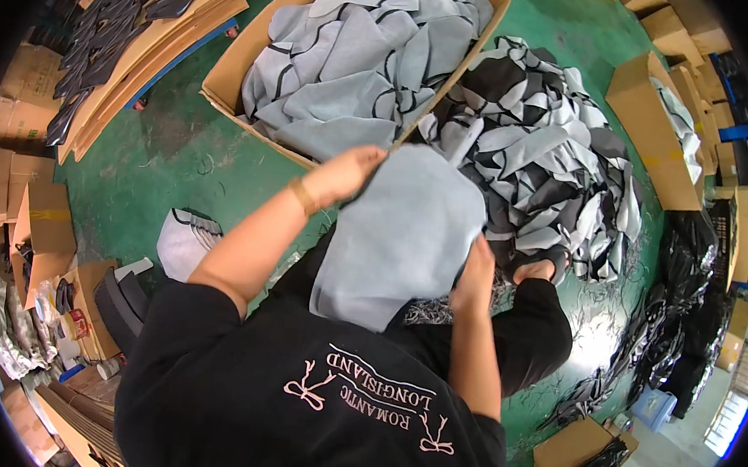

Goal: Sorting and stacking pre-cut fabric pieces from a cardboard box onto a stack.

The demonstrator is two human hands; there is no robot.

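Observation:
My left hand (343, 172) grips the upper left corner of a light grey fabric piece (404, 236), lifted in front of my chest. My right hand (475, 275) pinches the same piece at its lower right edge. The fabric hangs between both hands, above my lap and black shirt. Just past it lies a heap of black, grey and white fabric pieces (544, 159) on the green floor. A bare foot (534, 269) shows beside the heap.
A big cardboard box (229, 71) of grey fabric pieces stands ahead on the left. Stacked cardboard sheets with dark strips (136, 35) lie far left. More boxes (651, 123) and black pieces (682, 290) line the right. A small grey stack (184, 239) lies at my left.

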